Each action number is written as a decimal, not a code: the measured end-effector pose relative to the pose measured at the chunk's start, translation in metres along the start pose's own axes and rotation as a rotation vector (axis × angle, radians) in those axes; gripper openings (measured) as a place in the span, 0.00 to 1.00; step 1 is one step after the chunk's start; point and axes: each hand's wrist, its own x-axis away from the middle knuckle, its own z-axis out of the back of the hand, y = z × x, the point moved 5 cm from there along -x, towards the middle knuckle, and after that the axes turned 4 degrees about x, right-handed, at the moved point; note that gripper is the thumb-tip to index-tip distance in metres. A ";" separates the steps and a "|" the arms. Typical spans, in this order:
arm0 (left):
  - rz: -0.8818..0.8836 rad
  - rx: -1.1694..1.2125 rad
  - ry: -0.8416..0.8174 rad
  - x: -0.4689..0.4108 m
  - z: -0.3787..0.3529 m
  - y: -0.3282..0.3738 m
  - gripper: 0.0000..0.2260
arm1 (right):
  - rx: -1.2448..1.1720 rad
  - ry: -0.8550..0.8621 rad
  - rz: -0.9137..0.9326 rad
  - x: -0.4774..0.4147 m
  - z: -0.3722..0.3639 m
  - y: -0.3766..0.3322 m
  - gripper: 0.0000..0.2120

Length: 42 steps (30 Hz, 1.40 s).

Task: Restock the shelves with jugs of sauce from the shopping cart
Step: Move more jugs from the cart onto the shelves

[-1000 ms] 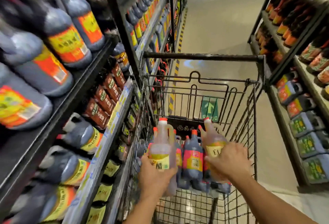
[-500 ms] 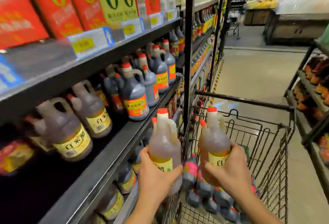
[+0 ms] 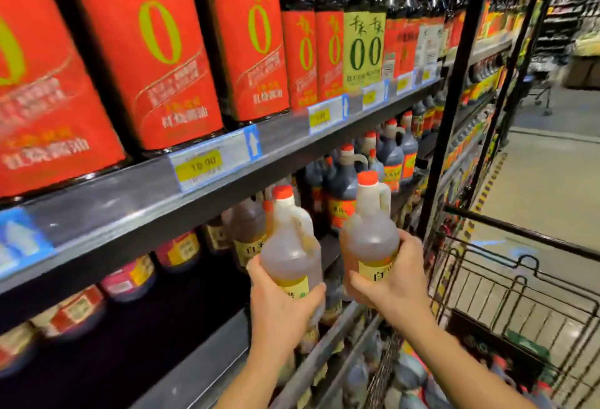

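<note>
I hold two pale amber jugs with red caps and yellow labels, both upright in front of the middle shelf. My left hand (image 3: pixel 281 306) grips the left jug (image 3: pixel 289 246) around its lower body. My right hand (image 3: pixel 394 278) grips the right jug (image 3: pixel 370 236) the same way. Behind them, the middle shelf (image 3: pixel 207 353) carries matching pale jugs (image 3: pixel 246 230) and dark sauce jugs (image 3: pixel 341 187) further along. The wire shopping cart (image 3: pixel 519 295) stands at lower right, with several dark jugs (image 3: pixel 409 373) in its basket.
The upper shelf (image 3: pixel 136 200) holds tall red-labelled bottles (image 3: pixel 152 48) with price tags along its edge. A black upright post (image 3: pixel 451 90) divides the shelving bays just right of my hands. The aisle floor (image 3: pixel 545 181) runs on past the cart.
Both hands lifted the two pale jugs out of the cart and up toward the middle shelf. My view swung up and left from the cart to the shelves.
</note>
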 end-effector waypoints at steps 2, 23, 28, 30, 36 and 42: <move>0.026 -0.019 0.041 -0.003 0.006 -0.003 0.39 | -0.030 -0.031 0.045 -0.005 -0.016 -0.009 0.42; 0.144 -0.157 0.258 -0.045 -0.011 -0.050 0.30 | -0.252 -0.345 0.121 -0.058 -0.117 0.008 0.44; 0.192 -0.271 0.316 -0.043 -0.013 -0.054 0.31 | -0.238 -0.358 0.143 -0.062 -0.123 0.010 0.45; 0.192 -0.293 0.319 -0.043 -0.013 -0.054 0.33 | -0.226 -0.356 0.152 -0.061 -0.124 0.011 0.45; 0.194 -0.276 0.261 -0.046 -0.014 -0.054 0.37 | -0.185 -0.379 0.120 -0.059 -0.124 0.012 0.47; 0.194 -0.325 0.196 -0.042 -0.011 -0.045 0.41 | -0.122 -0.403 0.119 -0.058 -0.117 0.005 0.47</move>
